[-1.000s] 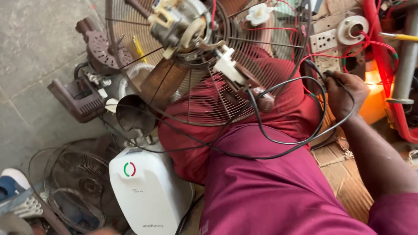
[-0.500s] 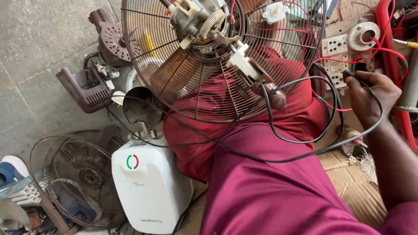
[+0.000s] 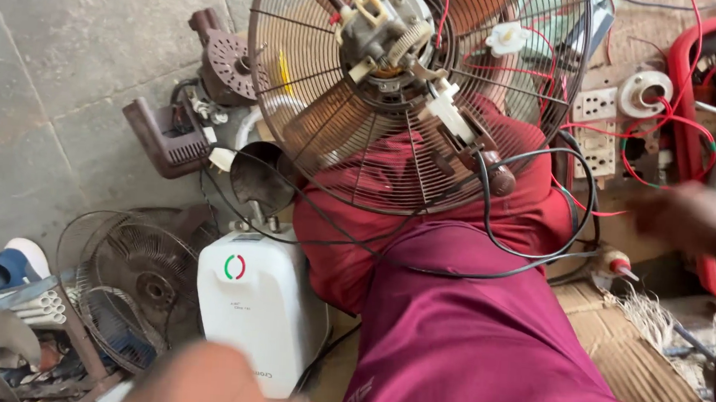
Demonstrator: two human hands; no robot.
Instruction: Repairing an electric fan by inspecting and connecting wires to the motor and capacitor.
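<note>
Two hands in view, both blurred. Your right hand [image 3: 693, 218] hangs at the right edge, near the socket board [image 3: 596, 129] w/ its red wires [image 3: 674, 131]; fingers too smeared to tell open or closed, nothing clearly held. Your left hand [image 3: 207, 381] sits at the bottom edge, just in front of the white box [image 3: 257, 320]; can't tell its fingers either. Fan guard [image 3: 416, 96] w/ bare motor [image 3: 387, 27] rests on your knees, leaning up. Black cord [image 3: 490, 235] loops from it over your lap. Small screwdriver [image 3: 618, 265] lies on cardboard [image 3: 617, 345], below right hand.
</note>
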